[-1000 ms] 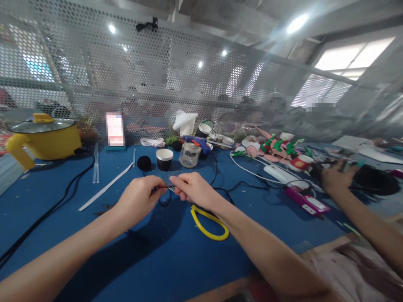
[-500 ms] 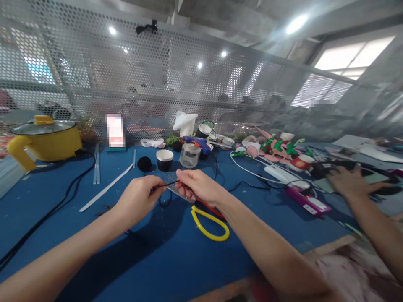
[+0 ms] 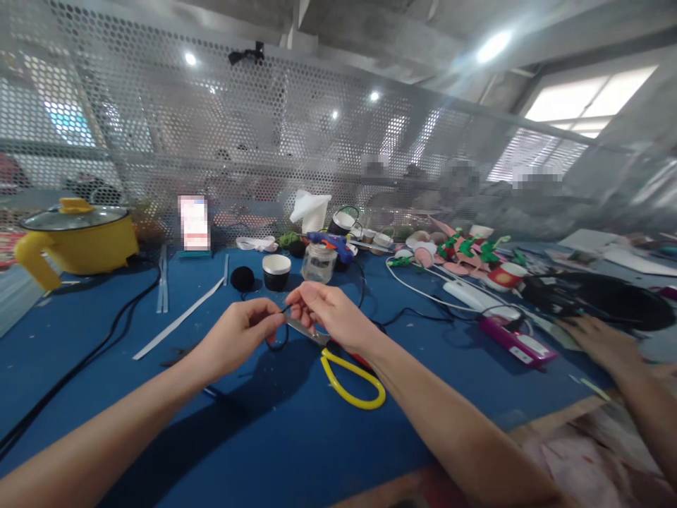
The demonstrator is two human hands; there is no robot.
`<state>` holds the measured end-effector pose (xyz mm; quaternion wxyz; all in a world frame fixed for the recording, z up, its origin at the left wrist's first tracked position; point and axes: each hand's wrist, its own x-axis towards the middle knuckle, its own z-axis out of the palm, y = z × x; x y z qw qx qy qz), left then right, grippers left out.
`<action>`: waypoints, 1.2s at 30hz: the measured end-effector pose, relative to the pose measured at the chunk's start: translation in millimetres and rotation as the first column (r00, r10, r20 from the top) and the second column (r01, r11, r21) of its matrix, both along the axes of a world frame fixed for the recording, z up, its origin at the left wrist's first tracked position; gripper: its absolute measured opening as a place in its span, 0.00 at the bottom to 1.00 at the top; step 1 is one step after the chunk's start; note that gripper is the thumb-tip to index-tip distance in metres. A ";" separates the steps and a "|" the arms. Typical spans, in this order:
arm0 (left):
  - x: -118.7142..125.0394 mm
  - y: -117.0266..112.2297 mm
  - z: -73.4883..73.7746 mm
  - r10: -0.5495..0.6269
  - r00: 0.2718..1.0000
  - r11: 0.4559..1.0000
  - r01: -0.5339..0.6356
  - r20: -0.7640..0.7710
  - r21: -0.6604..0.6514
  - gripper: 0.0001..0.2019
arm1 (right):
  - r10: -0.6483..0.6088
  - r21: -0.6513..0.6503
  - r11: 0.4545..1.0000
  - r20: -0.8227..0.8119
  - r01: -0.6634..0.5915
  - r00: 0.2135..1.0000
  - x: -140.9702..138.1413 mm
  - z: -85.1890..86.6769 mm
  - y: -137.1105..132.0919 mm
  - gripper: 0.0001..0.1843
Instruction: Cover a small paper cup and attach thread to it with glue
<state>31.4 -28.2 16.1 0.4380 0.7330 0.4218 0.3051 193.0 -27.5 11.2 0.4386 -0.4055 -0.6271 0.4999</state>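
My left hand (image 3: 240, 335) pinches a thin black cord (image 3: 286, 309), yarn by its look, between thumb and forefinger. Close beside it, my right hand (image 3: 331, 312) grips the same cord with bent fingers, and only a short stretch shows between the two. A loop of the cord hangs below, over the blue table. Beneath my right hand lie scissors (image 3: 353, 407) with a yellow and a red handle, their blades partly hidden. Just beyond my hands are a black yarn ball (image 3: 242, 279) and a small white-rimmed cup (image 3: 276, 274) with black sides.
A glass jar (image 3: 317, 267) stands behind my right hand, with a blue glue gun (image 3: 333, 244) above it. White strips (image 3: 180, 317) and a yellow pot (image 3: 84, 243) are at left. On the right are a purple power strip (image 3: 515, 342) and another person's hand (image 3: 600, 339).
My hands have drawn slightly closer together, shortening the cord between them. The other person's hand at right has moved down and toward the table's front edge.
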 end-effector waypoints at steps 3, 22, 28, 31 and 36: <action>2.0 -1.5 0.4 -0.016 0.992 0.974 0.045 0.128 -0.221 0.12 | 0.040 -0.007 0.999 -0.069 -0.040 0.997 -1.7 -1.1 -0.7 0.14; 2.8 -6.5 0.2 0.009 0.890 0.784 0.276 0.455 -0.556 0.08 | -0.032 0.158 0.987 0.071 0.020 0.997 -4.4 -3.4 -5.1 0.12; 2.3 -7.7 -0.8 0.003 0.887 0.776 0.289 0.461 -0.561 0.08 | -0.236 0.376 0.915 0.199 0.149 0.951 -7.2 -5.3 -8.8 0.11; 2.0 -7.0 -0.4 0.013 0.890 0.793 0.269 0.455 -0.547 0.08 | -0.128 0.223 0.970 0.116 0.100 0.985 -5.5 -3.6 -5.4 0.14; 3.9 -5.3 -1.5 -0.015 0.935 0.848 0.200 0.356 -0.491 0.09 | -0.114 0.157 0.984 0.159 0.089 0.981 -0.5 -3.1 -1.3 0.25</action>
